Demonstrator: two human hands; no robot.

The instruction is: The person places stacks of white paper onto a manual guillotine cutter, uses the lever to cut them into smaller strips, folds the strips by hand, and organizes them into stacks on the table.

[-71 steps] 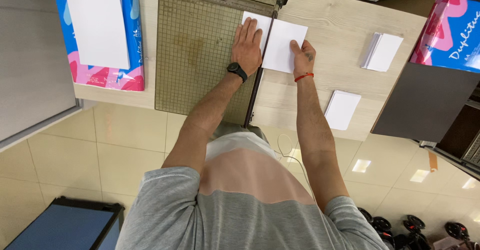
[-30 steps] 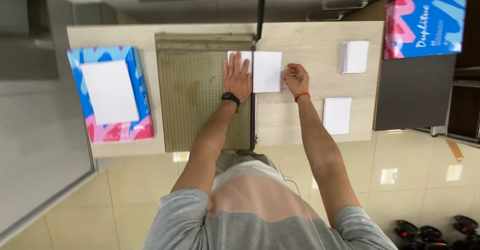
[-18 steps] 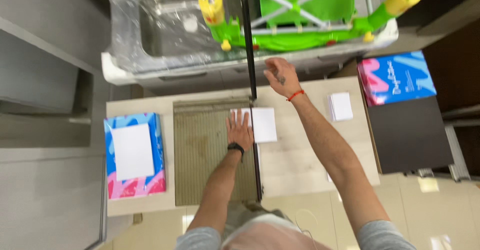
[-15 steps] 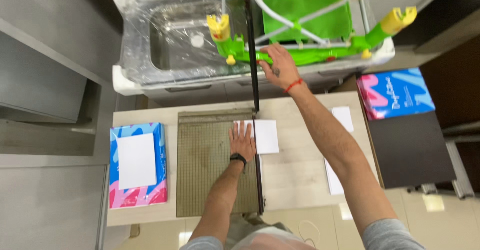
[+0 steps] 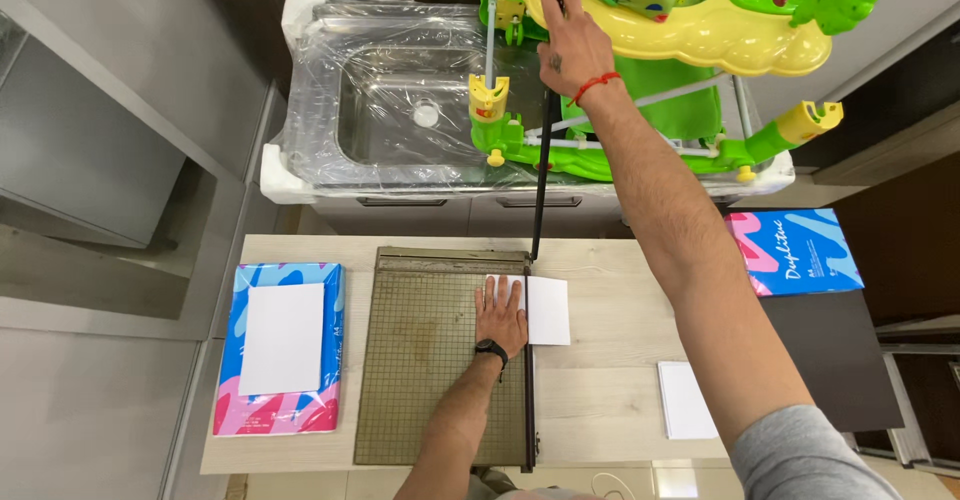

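Left hand [image 5: 501, 317] flat on paper sheet [image 5: 545, 310]; right hand [image 5: 570, 48] closed round raised cutter arm [image 5: 540, 185]

A: Any pkgs in view?
B: Two. Lower left of the frame, a flat rectangular paper pack [image 5: 281, 360], blue, pink and white, lies on my table. Right of centre, a second pack [image 5: 795, 252], pink and blue w/ white swirls.
A: Screens, signs?
B: None.
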